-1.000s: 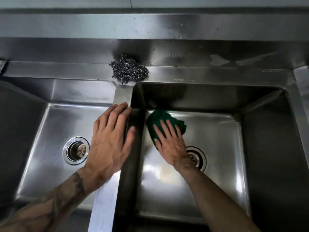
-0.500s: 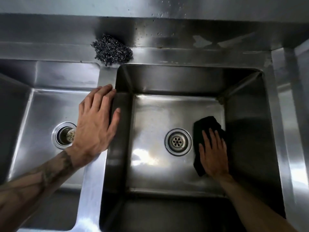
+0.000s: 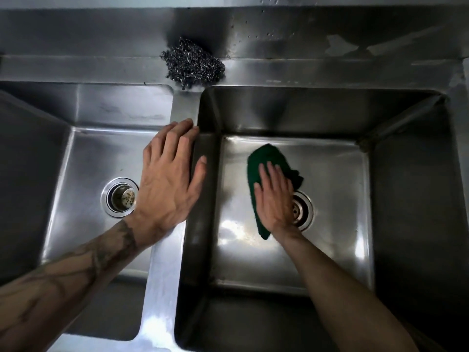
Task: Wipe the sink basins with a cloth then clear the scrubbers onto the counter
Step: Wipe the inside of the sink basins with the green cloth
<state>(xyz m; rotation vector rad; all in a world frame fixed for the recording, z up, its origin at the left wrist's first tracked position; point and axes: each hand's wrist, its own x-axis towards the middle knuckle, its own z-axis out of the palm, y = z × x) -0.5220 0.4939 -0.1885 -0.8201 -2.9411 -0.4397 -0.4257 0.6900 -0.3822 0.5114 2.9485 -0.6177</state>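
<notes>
The left hand covers the divider; a steel-wool scrubber blocks its far end. The left basin floor lies open.

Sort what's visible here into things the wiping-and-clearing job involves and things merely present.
Part of the job:
green cloth, pressed flat under the right hand
right basin, being wiped
left basin
steel wool scrubber, on the back ledge

Merely present:
left hand, resting on the divider
the two drains
backsplash

Dark green cloth in the silver-grey steel sink; behind the sink's divider, a dull grey wire scrubber.
</notes>
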